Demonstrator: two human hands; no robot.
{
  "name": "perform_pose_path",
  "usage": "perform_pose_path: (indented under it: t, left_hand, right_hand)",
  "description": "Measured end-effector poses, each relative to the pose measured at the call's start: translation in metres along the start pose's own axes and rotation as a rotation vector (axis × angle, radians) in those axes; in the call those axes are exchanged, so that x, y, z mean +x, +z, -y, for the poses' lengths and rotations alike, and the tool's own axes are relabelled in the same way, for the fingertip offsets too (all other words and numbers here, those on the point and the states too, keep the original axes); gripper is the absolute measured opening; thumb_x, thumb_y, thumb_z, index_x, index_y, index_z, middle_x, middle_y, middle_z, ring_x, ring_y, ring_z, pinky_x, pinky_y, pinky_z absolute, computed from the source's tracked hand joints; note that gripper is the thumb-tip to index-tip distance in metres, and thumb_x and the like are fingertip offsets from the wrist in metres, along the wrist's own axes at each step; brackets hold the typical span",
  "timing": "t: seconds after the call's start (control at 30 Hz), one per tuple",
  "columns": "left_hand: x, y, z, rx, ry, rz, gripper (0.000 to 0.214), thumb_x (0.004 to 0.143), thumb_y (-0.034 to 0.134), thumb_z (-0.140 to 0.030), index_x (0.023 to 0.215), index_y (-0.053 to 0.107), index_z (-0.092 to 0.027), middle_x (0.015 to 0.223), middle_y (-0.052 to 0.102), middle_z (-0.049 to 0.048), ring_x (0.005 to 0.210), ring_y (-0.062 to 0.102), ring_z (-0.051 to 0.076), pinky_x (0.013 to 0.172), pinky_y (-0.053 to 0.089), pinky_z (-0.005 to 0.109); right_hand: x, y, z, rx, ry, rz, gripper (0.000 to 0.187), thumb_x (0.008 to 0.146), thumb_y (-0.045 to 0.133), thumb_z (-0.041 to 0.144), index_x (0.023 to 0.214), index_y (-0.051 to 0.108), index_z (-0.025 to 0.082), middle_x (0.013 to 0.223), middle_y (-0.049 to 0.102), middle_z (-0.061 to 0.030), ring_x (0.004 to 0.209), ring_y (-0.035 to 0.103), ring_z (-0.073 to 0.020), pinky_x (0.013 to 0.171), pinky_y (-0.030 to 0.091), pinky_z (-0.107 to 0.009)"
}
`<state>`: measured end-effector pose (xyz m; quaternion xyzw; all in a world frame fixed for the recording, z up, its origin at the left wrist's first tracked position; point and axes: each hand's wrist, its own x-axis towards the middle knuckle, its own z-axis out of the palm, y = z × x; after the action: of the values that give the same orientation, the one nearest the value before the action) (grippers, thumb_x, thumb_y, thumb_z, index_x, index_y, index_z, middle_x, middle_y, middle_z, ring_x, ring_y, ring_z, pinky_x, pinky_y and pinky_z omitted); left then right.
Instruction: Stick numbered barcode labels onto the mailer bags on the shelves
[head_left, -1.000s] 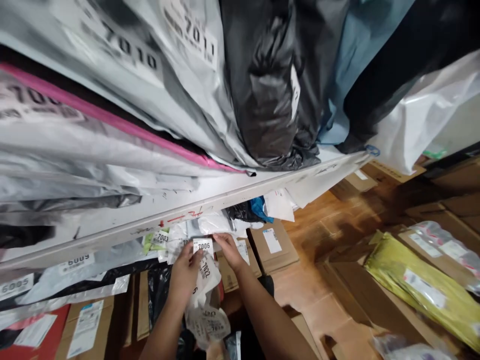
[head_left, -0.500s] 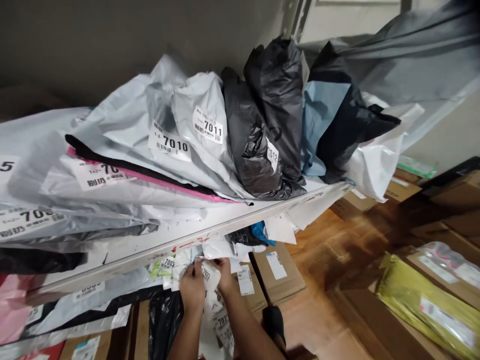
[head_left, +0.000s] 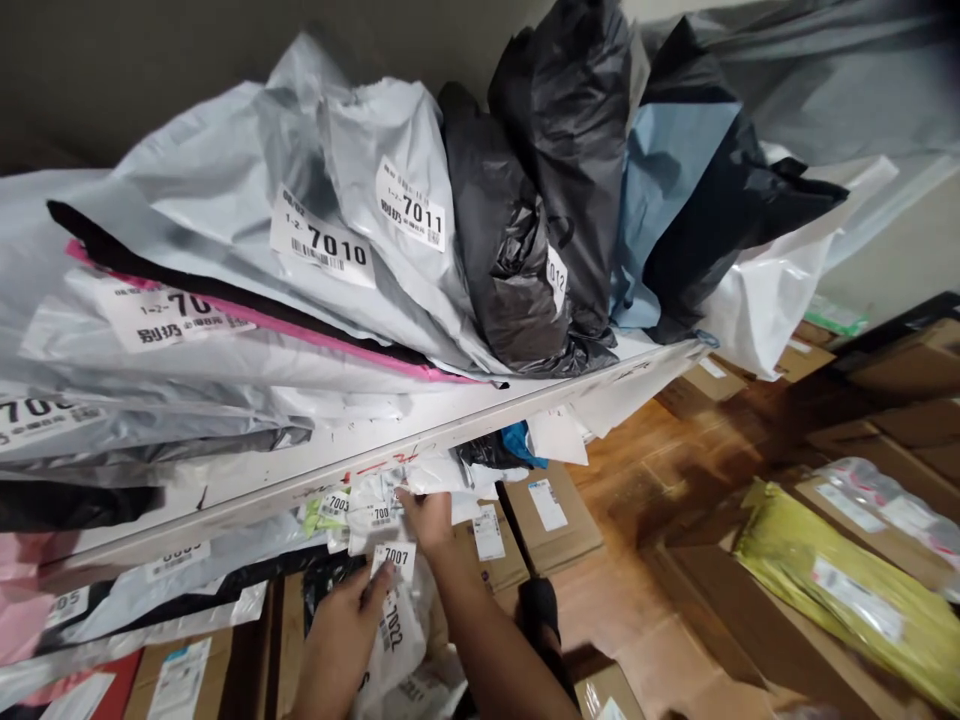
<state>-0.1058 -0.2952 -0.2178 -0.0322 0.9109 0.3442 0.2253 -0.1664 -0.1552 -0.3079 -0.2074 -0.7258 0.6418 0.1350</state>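
Observation:
My left hand (head_left: pixel 341 630) grips a bundle of small white parcel bags (head_left: pixel 396 640), thumb beside the label reading 7007 (head_left: pixel 395 558); another label below reads 7022. My right hand (head_left: pixel 426 515) reaches up under the white shelf edge (head_left: pixel 300 480) and its fingers press on the white parcels (head_left: pixel 375 505) packed on the lower shelf, next to labels 7003 and 7004. Whether the right hand grips one of them is unclear.
The upper shelf holds grey mailer bags labelled 7010 (head_left: pixel 322 245) and 7011 (head_left: pixel 411 215), black bags (head_left: pixel 525 230) and a blue one (head_left: pixel 660 190). Cardboard boxes (head_left: pixel 551 510) and a yellow-green package (head_left: pixel 840 580) lie on the wooden floor to the right.
My left hand has dropped lower with the bundle, and the 7007 label now shows. My right hand stays up at the lower shelf parcels. The view tilted slightly.

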Motion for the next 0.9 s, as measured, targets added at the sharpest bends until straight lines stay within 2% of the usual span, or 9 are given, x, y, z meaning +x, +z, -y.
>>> perform_pose_path:
  t: [0.1,0.17,0.23,0.33,0.4,0.57,0.73,0.83,0.9]
  left_hand:
    - [-0.014,-0.003,0.003,-0.043,-0.019,-0.01,0.05,0.075,0.041,-0.057,0.099,0.07,-0.024,0.099,0.076,0.0079,0.097,0.067,0.029,0.081,0.048,0.034]
    - [-0.014,-0.005,-0.001,-0.04,-0.009,-0.013,0.047,0.072,0.044,-0.055,0.095,0.07,-0.024,0.101,0.075,0.0069,0.097,0.067,0.028,0.08,0.048,0.032]
    - [-0.009,-0.006,-0.006,0.002,0.032,0.006,0.042,0.072,0.045,-0.053,0.089,0.07,-0.024,0.094,0.076,0.0061,0.091,0.069,0.027,0.076,0.048,0.03]
    - [-0.003,-0.004,-0.012,0.076,0.076,0.04,0.035,0.073,0.045,-0.046,0.084,0.069,-0.023,0.084,0.076,0.0059,0.081,0.07,0.026,0.068,0.047,0.029]
    - [-0.003,0.0,-0.013,0.064,0.056,0.041,0.033,0.074,0.046,-0.044,0.086,0.069,-0.024,0.084,0.076,0.0054,0.083,0.07,0.026,0.066,0.047,0.028]
    - [-0.005,0.008,-0.018,-0.162,0.078,0.064,0.039,0.077,0.048,-0.052,0.094,0.07,-0.025,0.088,0.077,0.0021,0.089,0.069,0.025,0.072,0.049,0.027]
    - [0.024,0.022,-0.041,-0.28,0.121,-0.097,0.041,0.08,0.048,-0.049,0.098,0.068,-0.018,0.093,0.076,0.0057,0.092,0.068,0.024,0.08,0.05,0.029]
    - [0.046,0.039,-0.06,-0.214,0.105,-0.235,0.034,0.084,0.046,-0.038,0.1,0.067,-0.017,0.095,0.075,0.0075,0.092,0.068,0.023,0.082,0.05,0.029]
    - [0.057,0.051,-0.07,-0.138,0.056,-0.286,0.032,0.086,0.044,-0.036,0.095,0.068,-0.017,0.087,0.075,0.0103,0.086,0.068,0.026,0.077,0.05,0.033]
  right_hand:
    - [-0.014,-0.026,0.014,-0.133,-0.046,0.041,0.019,0.061,0.078,0.036,0.067,0.068,0.021,0.069,0.069,-0.0101,0.069,0.062,-0.0259,0.076,0.048,-0.04]
    - [-0.023,-0.04,0.025,-0.212,-0.161,0.046,0.016,0.072,0.071,0.036,0.067,0.067,0.021,0.068,0.066,-0.0084,0.067,0.06,-0.0225,0.073,0.047,-0.035]
    - [-0.026,-0.048,0.035,-0.279,-0.354,0.026,0.017,0.082,0.062,0.036,0.081,0.069,0.021,0.078,0.067,-0.0089,0.076,0.06,-0.0221,0.075,0.046,-0.033]
    - [-0.014,-0.051,0.042,-0.338,-0.531,0.007,0.035,0.077,0.066,0.037,0.108,0.065,0.019,0.097,0.063,-0.0111,0.095,0.057,-0.0262,0.085,0.045,-0.037]
    - [0.002,-0.053,0.04,-0.26,-0.442,-0.039,0.036,0.074,0.066,0.034,0.107,0.067,0.019,0.096,0.06,-0.0096,0.091,0.056,-0.0254,0.082,0.046,-0.037]
    - [0.027,-0.057,0.023,0.181,0.061,-0.384,0.03,0.076,0.058,0.04,0.095,0.063,0.018,0.074,0.059,-0.0045,0.071,0.057,-0.0205,0.068,0.046,-0.032]
    - [0.02,-0.037,0.018,0.336,0.147,-0.202,0.05,0.088,0.027,0.049,0.092,0.065,0.017,0.086,0.07,-0.0118,0.093,0.065,-0.0241,0.078,0.051,-0.036]
    - [0.021,-0.04,0.019,0.368,0.114,-0.029,0.041,0.083,0.041,0.048,0.095,0.069,0.02,0.1,0.072,-0.0079,0.105,0.061,-0.0226,0.093,0.047,-0.037]
    - [0.024,-0.049,0.018,0.366,0.102,0.09,0.034,0.075,0.056,0.046,0.092,0.071,0.02,0.097,0.073,-0.0064,0.098,0.064,-0.0232,0.091,0.048,-0.037]
